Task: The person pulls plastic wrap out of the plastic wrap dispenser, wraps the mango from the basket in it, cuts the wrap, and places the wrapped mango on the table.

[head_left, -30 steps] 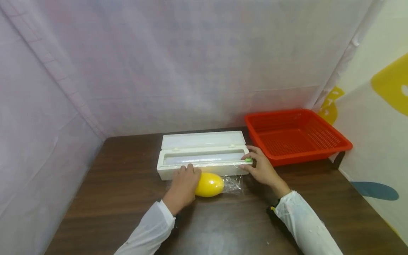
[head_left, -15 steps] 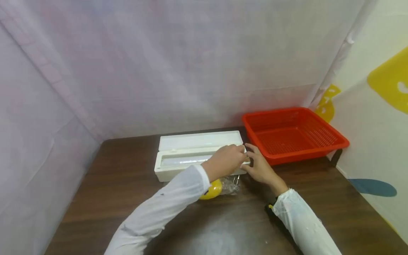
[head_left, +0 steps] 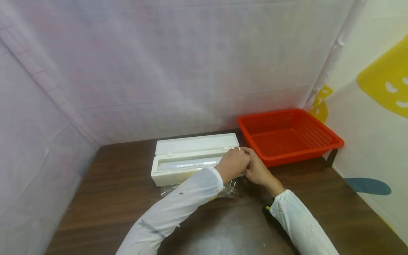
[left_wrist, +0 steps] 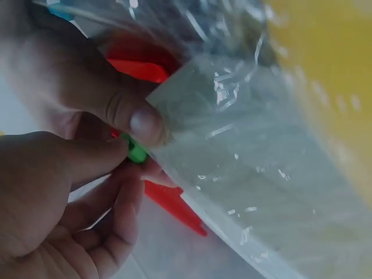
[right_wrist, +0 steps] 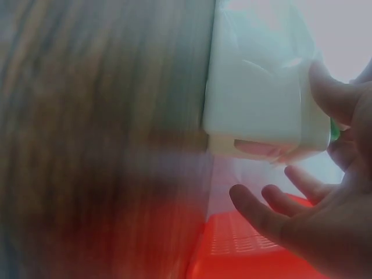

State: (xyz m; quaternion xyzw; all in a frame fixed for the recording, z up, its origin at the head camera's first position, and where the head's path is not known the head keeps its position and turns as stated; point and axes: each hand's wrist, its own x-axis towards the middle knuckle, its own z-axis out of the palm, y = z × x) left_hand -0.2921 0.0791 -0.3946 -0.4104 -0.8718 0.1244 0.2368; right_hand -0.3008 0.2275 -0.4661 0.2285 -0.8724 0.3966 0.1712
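A long white cling film box (head_left: 167, 180) stands on the table with its lid folded back and a pale roll (head_left: 188, 164) inside. My left hand (head_left: 233, 164) is at the box's right end. In the left wrist view its thumb and finger pinch a small green slider (left_wrist: 136, 152) at the box edge. My right hand (head_left: 259, 173) grips that same end, thumb on the front wall, other fingers spread in the right wrist view. Clear film (head_left: 228, 190) spreads before the box. A smooth yellow oval thing (left_wrist: 334, 75) lies there, mostly hidden by my left sleeve in the head view.
A red plastic basket (head_left: 287, 141) stands at the back right, close to the box's right end. White sheeting (head_left: 191, 71) hangs behind the brown table (head_left: 105, 198) and along its left side. A printed wall covering (head_left: 376, 141) borders the right.
My left hand has left the yellow thing and moved right to the box's end, now meeting my right hand there. The left sleeve now covers most of the yellow thing. The right hand stays put.
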